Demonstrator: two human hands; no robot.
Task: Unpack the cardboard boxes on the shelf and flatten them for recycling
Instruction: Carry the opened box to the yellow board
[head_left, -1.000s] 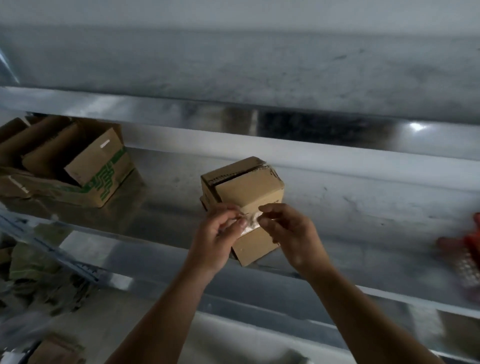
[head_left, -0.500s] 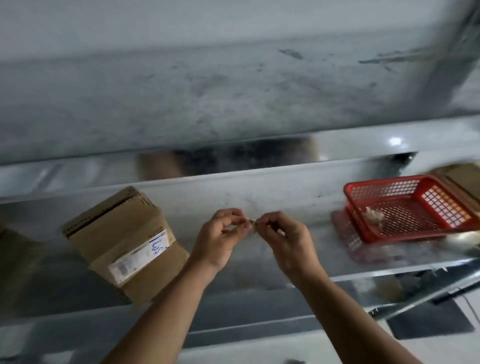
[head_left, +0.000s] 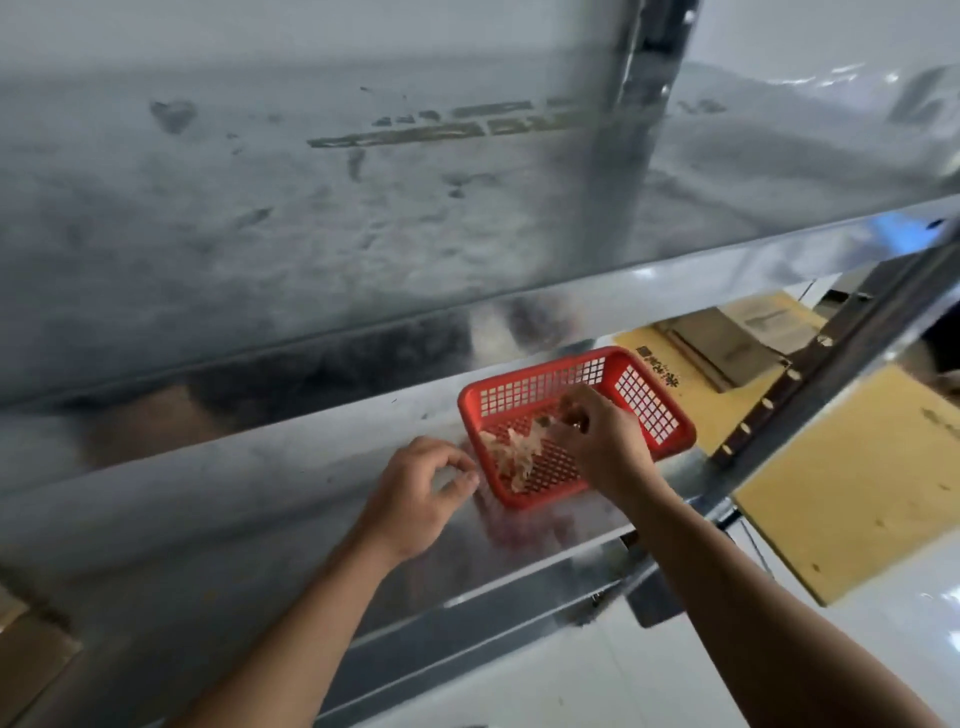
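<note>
Step in hand: judging by the scene, waste tape goes into the bin between boxes.
Right hand: the right hand (head_left: 605, 441) hangs over the red basket (head_left: 545, 373), fingers curled down onto the tape scraps (head_left: 519, 449). Whether they pinch the wad or only touch it I cannot tell; the fingertips are blurred.
Left hand: the left hand (head_left: 415, 493) hovers over the metal shelf (head_left: 260, 493) just beside the basket's left rim, fingers loosely curled, holding nothing.
Cardboard, done: flattened cardboard (head_left: 852, 478) lies to the right of the basket, past the shelf's upright post (head_left: 810, 374), with more flat pieces stacked behind it.
Cardboard, to do: a brown cardboard edge (head_left: 31, 654) shows at the bottom left corner, well apart from both hands. It is probably a box not yet opened, though too little of it shows to be sure.
How the box should handle: light, stiff across its panels, weak along its creases and taped seams. It should collapse easily once the seams are free.
Where to hold: by two opposite side panels to lift, then press at diagonal corners to fold it flat.
Tape: thin, sticky and crumpled, so it may cling to the fingers instead of dropping.
</note>
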